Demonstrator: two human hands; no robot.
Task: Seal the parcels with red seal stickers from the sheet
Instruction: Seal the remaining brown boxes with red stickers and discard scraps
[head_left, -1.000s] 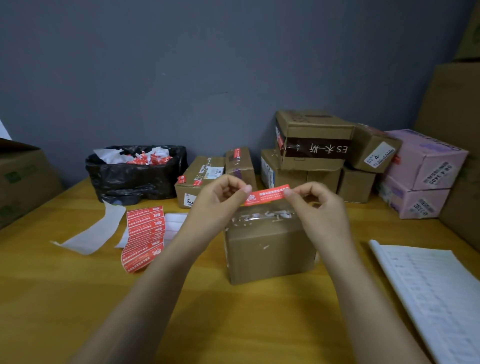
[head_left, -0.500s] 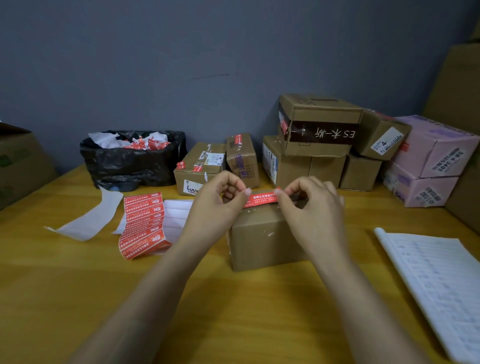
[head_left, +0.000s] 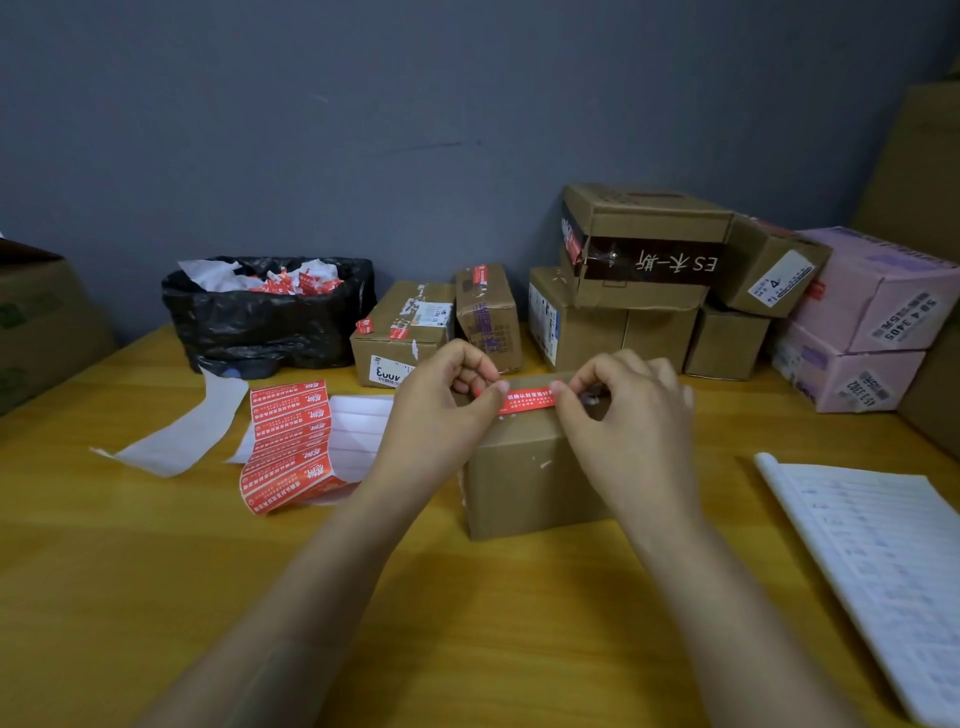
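Observation:
A small brown parcel (head_left: 524, 478) stands on the wooden table in front of me. A red seal sticker (head_left: 530, 399) is stretched across its near top edge. My left hand (head_left: 441, 410) pinches the sticker's left end. The right end is pinched by my right hand (head_left: 628, 415). The sticker touches or nearly touches the box top. To the left lies the folded sheet of red stickers (head_left: 291, 441) on its white backing.
A black bin bag (head_left: 260, 322) with paper scraps sits at the back left. Stacked brown parcels (head_left: 639, 270) and pink boxes (head_left: 872, 312) line the back right. An open notebook (head_left: 872, 561) lies at the right. A white backing strip (head_left: 182, 436) lies left.
Both hands have lowered the sticker from above the parcel down onto its near top edge. My view has tilted down slightly.

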